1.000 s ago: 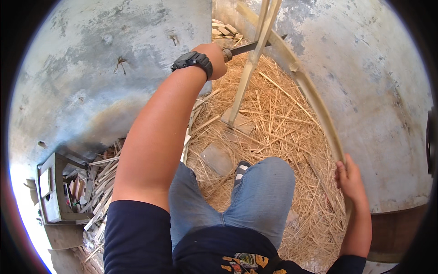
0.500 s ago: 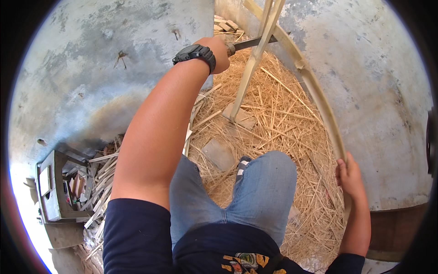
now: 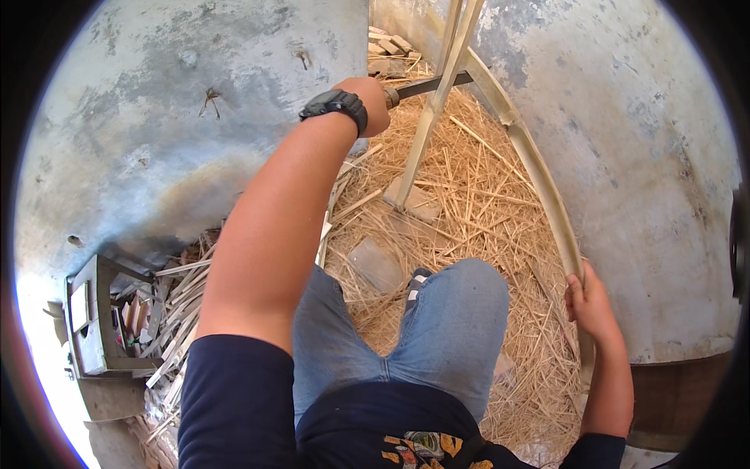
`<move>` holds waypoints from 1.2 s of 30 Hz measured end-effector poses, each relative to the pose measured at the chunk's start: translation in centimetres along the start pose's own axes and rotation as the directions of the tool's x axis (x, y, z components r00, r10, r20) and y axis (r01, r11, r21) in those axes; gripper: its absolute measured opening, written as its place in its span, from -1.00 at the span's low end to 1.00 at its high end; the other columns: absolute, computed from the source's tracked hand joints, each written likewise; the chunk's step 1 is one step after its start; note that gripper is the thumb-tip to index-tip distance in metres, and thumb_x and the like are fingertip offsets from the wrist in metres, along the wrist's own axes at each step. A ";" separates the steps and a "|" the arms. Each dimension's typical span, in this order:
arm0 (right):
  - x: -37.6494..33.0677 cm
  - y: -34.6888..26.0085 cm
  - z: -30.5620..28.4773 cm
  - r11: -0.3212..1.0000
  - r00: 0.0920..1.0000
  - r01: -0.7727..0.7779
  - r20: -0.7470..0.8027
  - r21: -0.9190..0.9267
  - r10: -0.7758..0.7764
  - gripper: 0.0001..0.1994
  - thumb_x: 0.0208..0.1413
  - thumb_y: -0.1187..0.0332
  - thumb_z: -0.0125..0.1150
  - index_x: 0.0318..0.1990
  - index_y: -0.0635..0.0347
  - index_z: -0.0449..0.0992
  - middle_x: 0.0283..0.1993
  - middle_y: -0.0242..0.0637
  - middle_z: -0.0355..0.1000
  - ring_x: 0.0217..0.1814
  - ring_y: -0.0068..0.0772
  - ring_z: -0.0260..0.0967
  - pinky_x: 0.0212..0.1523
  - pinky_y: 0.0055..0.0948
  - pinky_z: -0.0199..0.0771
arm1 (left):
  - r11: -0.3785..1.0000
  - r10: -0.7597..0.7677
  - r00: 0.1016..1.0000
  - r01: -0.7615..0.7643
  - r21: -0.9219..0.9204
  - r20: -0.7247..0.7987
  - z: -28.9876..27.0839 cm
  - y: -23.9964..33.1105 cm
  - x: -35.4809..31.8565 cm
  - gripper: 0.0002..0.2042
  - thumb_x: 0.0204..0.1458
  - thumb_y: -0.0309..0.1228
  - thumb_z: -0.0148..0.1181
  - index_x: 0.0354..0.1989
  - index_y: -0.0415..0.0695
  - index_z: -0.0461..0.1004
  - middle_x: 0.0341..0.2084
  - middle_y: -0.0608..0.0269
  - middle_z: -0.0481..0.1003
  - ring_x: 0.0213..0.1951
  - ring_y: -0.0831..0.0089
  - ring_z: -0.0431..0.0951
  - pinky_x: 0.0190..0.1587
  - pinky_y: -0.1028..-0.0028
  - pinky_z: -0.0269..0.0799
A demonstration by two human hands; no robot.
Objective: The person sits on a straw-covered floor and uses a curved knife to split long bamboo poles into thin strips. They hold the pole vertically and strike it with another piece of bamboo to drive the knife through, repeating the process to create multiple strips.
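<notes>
My left hand (image 3: 369, 103), wearing a dark watch (image 3: 336, 108), is closed around the handle of a long-bladed knife (image 3: 420, 86). Its blade sits in a split bamboo length, crossing between the upright half and a curved strip. The upright bamboo piece (image 3: 423, 139) leans over the straw, its foot near a flat block (image 3: 414, 205). Bowing down along the right side is the curved bamboo strip (image 3: 549, 184), with a node partway along it. Lower down, my right hand (image 3: 592, 303) grips this strip with the thumb across it. The top of the bamboo runs out of view.
Bamboo shavings and thin slivers (image 3: 476, 187) cover the floor. A grey slab (image 3: 375, 264) lies before my knees. At left a wooden frame (image 3: 92, 313) stands beside piled strips (image 3: 181, 301). Concrete walls rise on the left (image 3: 195, 47) and right (image 3: 625, 156).
The knife and my left hand have come slightly lower and nearer. My right hand has shifted a little left with the strip, which has moved inward.
</notes>
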State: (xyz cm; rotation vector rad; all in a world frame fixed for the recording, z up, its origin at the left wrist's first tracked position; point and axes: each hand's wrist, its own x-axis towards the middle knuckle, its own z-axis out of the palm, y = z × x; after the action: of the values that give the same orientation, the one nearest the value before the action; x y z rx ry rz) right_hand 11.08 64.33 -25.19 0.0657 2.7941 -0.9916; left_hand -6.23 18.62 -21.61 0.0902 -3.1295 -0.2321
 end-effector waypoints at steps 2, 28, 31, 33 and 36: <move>-0.3 -0.6 -0.8 0.984 1.000 -0.021 0.011 0.179 0.019 -0.77 0.44 0.24 -0.05 -0.01 0.22 0.35 -0.54 -0.48 0.26 -0.60 -0.67 0.22 -0.63 -0.57 0.27 | 0.999 -0.007 1.000 0.005 -0.048 -0.028 1.1 -0.2 -0.7 -0.67 0.05 -0.19 0.26 -0.14 -0.18 0.60 -0.24 -0.06 0.63 -0.15 0.02 0.63 -0.03 0.16 0.54; -0.1 -1.4 -4.4 0.939 0.946 0.183 -0.313 0.291 -0.087 -0.59 0.45 0.03 -0.07 0.13 0.21 0.35 -0.52 -0.50 0.24 -0.61 -0.73 0.18 -0.61 -0.67 0.26 | 0.995 0.097 0.978 -0.100 -0.008 -0.184 -0.6 0.3 -0.2 -0.62 0.08 -0.07 0.32 -0.15 -0.16 0.61 -0.31 -0.03 0.63 -0.19 0.01 0.63 -0.09 0.14 0.52; 0.0 -0.7 -5.6 0.926 0.936 0.215 -0.337 0.310 -0.105 -0.58 0.46 0.04 -0.09 0.14 0.23 0.34 -0.50 -0.47 0.25 -0.61 -0.73 0.17 -0.59 -0.66 0.24 | 0.996 0.094 0.978 -0.092 0.016 -0.187 -0.7 0.3 -0.1 -0.61 0.06 -0.06 0.34 -0.17 -0.16 0.60 -0.32 -0.01 0.63 -0.21 0.03 0.63 -0.10 0.16 0.52; 0.1 -0.3 -5.9 0.927 0.930 0.220 -0.354 0.305 -0.104 -0.58 0.46 0.04 -0.10 0.14 0.24 0.34 -0.50 -0.47 0.25 -0.60 -0.73 0.17 -0.59 -0.66 0.24 | 0.992 0.122 0.973 -0.126 -0.008 -0.198 -1.1 0.1 -0.2 -0.62 0.05 -0.07 0.34 -0.17 -0.16 0.60 -0.32 -0.02 0.63 -0.21 0.03 0.64 -0.10 0.17 0.52; 0.3 -0.2 -6.1 0.929 0.924 0.231 -0.363 0.289 -0.117 -0.58 0.46 0.05 -0.10 0.14 0.24 0.34 -0.50 -0.47 0.26 -0.61 -0.72 0.17 -0.59 -0.66 0.24 | 0.985 0.120 0.967 -0.144 -0.094 -0.224 -3.3 0.5 -1.4 -0.64 0.05 -0.11 0.34 -0.15 -0.16 0.61 -0.31 -0.02 0.64 -0.24 0.07 0.65 -0.12 0.18 0.53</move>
State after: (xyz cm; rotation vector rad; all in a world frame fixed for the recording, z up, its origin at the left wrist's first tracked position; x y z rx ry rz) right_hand 9.87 67.97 -20.44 0.0299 2.9417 -1.6292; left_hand -4.85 18.74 -18.28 -0.0880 -2.8834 -0.3652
